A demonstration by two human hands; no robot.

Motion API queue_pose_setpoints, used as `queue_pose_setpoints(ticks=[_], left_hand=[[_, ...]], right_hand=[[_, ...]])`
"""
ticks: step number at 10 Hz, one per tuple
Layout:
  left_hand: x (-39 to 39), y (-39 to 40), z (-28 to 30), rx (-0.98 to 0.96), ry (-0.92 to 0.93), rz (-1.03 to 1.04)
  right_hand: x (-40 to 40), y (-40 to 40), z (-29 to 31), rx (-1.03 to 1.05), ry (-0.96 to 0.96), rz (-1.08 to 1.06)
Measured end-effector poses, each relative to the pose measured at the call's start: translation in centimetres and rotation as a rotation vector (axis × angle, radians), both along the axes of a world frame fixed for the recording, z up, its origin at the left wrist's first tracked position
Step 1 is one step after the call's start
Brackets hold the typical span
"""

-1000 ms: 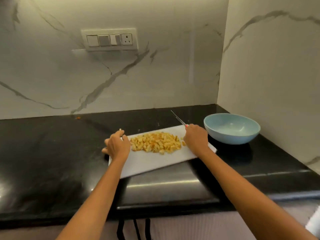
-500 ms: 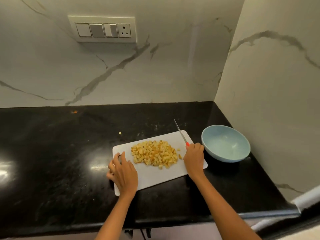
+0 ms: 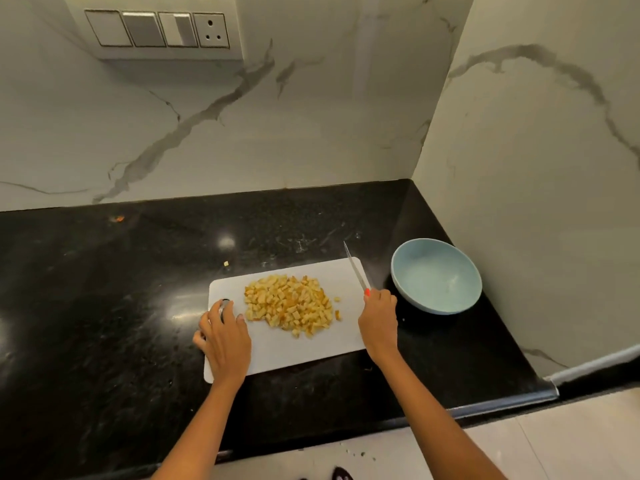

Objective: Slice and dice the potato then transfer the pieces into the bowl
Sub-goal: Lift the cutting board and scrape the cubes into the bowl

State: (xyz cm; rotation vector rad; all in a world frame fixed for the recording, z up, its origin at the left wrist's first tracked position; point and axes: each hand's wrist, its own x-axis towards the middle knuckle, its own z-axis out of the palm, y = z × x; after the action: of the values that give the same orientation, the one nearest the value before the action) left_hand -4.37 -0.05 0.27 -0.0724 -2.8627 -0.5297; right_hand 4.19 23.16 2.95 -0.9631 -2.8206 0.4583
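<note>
The heap of yellow diced potato pieces lies mid white rectangular plastic cutting board. The right hand grips a red-handled steel knife; the left hand presses flat at nine o'clock. The pale blue round bowl sits at three o'clock on the black tabletop.

A home kitchen: black stone counter, marble walls (switch panel above).

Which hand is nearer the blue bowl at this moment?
Right. The right hand, gripping the knife, sits just left of the blue bowl; the left hand rests on the cutting board's far-left end, beyond the diced potato.
</note>
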Motion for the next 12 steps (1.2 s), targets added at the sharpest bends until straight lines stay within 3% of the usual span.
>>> queue_pose_setpoints(ticks=[2, 4, 6, 7, 8, 9, 12], left_hand=[[-0.3, -0.1, -0.6, -0.009, 0.051, -0.022], [-0.2, -0.1, -0.7, -0.004, 0.067, -0.031], [-0.1, 0.1, -0.4, 0.014, 0.036, -0.031], [0.0, 0.2, 0.1, 0.044, -0.013, -0.023], [0.0, 0.4, 0.9, 0.155, -0.097, 0.043], [-0.5, -0.2, 2.4, 0.36, -0.206, 0.262], [-3.3, -1.0, 6.1, 0.411, -0.522, 0.494]], right_hand=[[2.6, 0.6, -0.3, 0.127, -0.183, -0.107], [2.6, 0.9, -0.9, 0.169, -0.105, -0.145], [2.5, 1.2, -0.2, 0.209, -0.211, -0.103], [1.7, 0.8, 1.0, 0.281, -0.211, -0.116], [0.7, -0.4, 1.6, 0.227, -0.177, -0.072], [-0.1, -1.3, 0.9, 0.154, -0.201, -0.139], [-1.7, -1.2, 1.0, -0.07, -0.145, -0.264]])
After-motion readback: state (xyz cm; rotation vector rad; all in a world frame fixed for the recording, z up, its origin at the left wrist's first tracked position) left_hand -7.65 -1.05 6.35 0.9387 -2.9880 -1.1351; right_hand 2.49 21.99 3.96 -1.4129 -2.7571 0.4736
